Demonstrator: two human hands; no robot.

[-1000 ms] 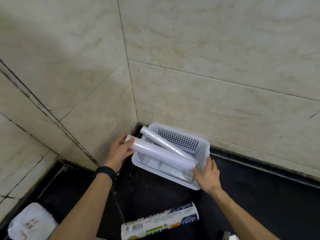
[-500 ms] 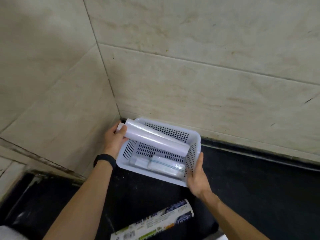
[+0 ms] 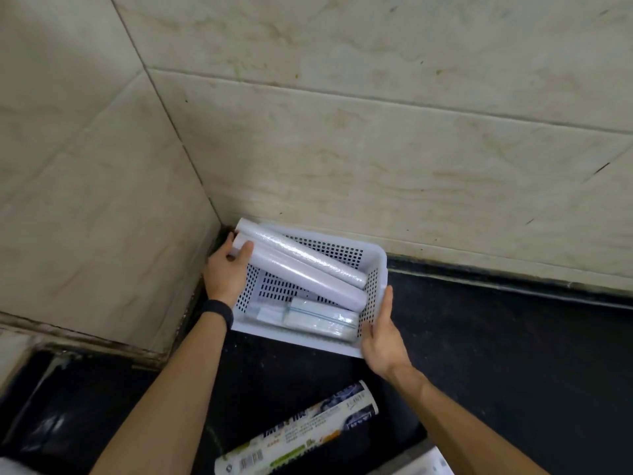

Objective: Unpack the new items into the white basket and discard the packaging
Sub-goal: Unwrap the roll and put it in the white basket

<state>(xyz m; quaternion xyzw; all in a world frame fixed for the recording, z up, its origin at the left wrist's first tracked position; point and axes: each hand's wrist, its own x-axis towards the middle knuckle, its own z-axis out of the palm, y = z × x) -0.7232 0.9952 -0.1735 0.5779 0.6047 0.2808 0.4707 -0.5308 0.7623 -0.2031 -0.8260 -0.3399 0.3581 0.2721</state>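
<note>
Basket (image 3: pixel 375 265) of white perforated plastic is seen at the back left corner of the black counter (image 3: pixel 496 354), right against the tiled wall (image 3: pixel 376 149). 2 white rolls (image 3: pixel 308 269) are laid side by side on a slant across it, upper ends propped on the left rim, lower ends down by the right wall. The nearer roll's upper end is gripped by the left hand (image 3: pixel 227 272), a black wristband (image 3: pixel 217 311) worn just below. The basket's near right corner is clasped by the right hand (image 3: pixel 383 337), fingers flat against the perforated side. Clear-wrapped packs (image 3: pixel 318 320) are seen along the basket's front wall. A printed roll package (image 3: pixel 301 435) is left lying near the counter's front edge.
</note>
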